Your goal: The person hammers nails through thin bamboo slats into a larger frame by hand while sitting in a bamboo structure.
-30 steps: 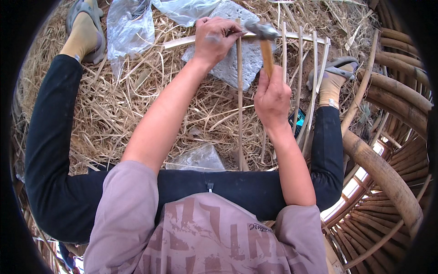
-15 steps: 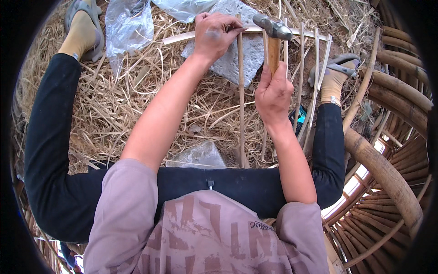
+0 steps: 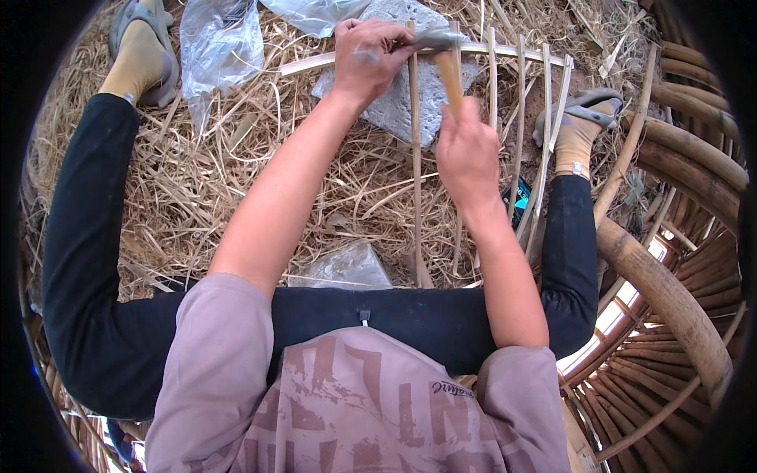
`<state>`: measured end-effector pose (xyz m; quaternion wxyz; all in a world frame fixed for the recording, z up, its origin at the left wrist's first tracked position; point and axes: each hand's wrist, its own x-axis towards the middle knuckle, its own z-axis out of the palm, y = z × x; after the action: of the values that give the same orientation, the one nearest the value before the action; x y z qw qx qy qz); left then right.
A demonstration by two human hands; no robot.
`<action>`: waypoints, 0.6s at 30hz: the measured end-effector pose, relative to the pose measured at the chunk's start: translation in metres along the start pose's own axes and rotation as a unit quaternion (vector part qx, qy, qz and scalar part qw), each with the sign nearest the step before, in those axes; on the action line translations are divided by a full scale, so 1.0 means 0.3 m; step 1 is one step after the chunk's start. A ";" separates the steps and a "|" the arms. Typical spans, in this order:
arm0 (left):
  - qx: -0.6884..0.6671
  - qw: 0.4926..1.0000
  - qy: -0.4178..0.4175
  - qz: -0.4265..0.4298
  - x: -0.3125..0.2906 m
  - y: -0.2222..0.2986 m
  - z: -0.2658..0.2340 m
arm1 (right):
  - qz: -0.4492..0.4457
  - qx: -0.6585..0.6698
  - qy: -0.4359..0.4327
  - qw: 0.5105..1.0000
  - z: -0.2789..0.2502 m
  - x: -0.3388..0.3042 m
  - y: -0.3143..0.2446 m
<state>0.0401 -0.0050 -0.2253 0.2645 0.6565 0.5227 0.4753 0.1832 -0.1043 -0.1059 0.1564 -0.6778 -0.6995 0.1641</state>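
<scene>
My right hand [image 3: 471,154] is wrapped round the wooden handle of a hammer [image 3: 450,83], whose motion-blurred metal head is close to my left fingertips. My left hand [image 3: 364,61] pinches where a curved pale bamboo strip [image 3: 309,65] crosses a thin upright stick [image 3: 416,150]; whatever lies between its fingertips is too small or hidden. Beneath this crossing lies a rough grey stone block [image 3: 430,98]. Several more thin sticks [image 3: 518,118] run from the curved strip toward my lap, right of my left hand.
Straw and shavings [image 3: 197,213] cover the ground. Clear plastic bags [image 3: 221,47] lie at the far left. A smooth grey slab [image 3: 347,268] sits near my lap. Curved bamboo furniture [image 3: 670,292] stands along the right, beside my leg.
The hammer has swung leftward and down, its head now beside my left fingertips. My right hand has turned with it; my left hand stays at the crossing.
</scene>
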 end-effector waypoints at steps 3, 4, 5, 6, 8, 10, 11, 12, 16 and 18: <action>0.012 1.000 0.021 0.019 -0.006 -0.018 -0.002 | 0.033 -0.003 -0.056 0.998 0.003 0.014 -0.003; 0.011 1.000 0.019 0.020 -0.002 -0.013 0.002 | 0.012 0.027 0.009 1.000 0.008 -0.001 0.000; 0.002 1.000 0.007 0.018 0.003 -0.008 0.005 | -0.009 0.056 0.074 0.996 0.009 -0.011 0.003; -0.008 1.000 -0.005 0.016 0.008 -0.002 0.009 | 0.006 0.048 0.048 0.998 0.005 -0.008 0.009; -0.012 1.000 0.009 0.015 0.002 -0.019 0.006 | 0.014 0.032 0.015 0.999 0.004 0.009 0.012; 0.035 0.999 -0.009 0.019 -0.011 -0.003 -0.011 | -0.010 0.024 0.017 1.000 0.001 -0.003 0.019; 0.033 0.999 -0.011 0.023 -0.004 -0.004 -0.005 | -0.007 0.024 0.021 0.999 0.004 -0.006 0.023; 0.024 0.999 -0.011 0.022 0.006 -0.003 0.002 | 0.008 0.042 0.031 0.999 0.011 -0.007 0.022; 0.024 1.000 -0.016 0.011 -0.002 0.012 -0.015 | 0.041 0.015 -0.031 0.999 -0.001 0.007 0.025; 0.027 0.999 -0.014 0.038 0.000 -0.021 0.002 | 0.023 0.046 -0.007 0.999 0.001 0.014 0.024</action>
<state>0.0379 -0.0029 -0.2310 0.2359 0.6893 0.5064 0.4612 0.1892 -0.0998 -0.1094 0.1784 -0.6843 -0.6768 0.2045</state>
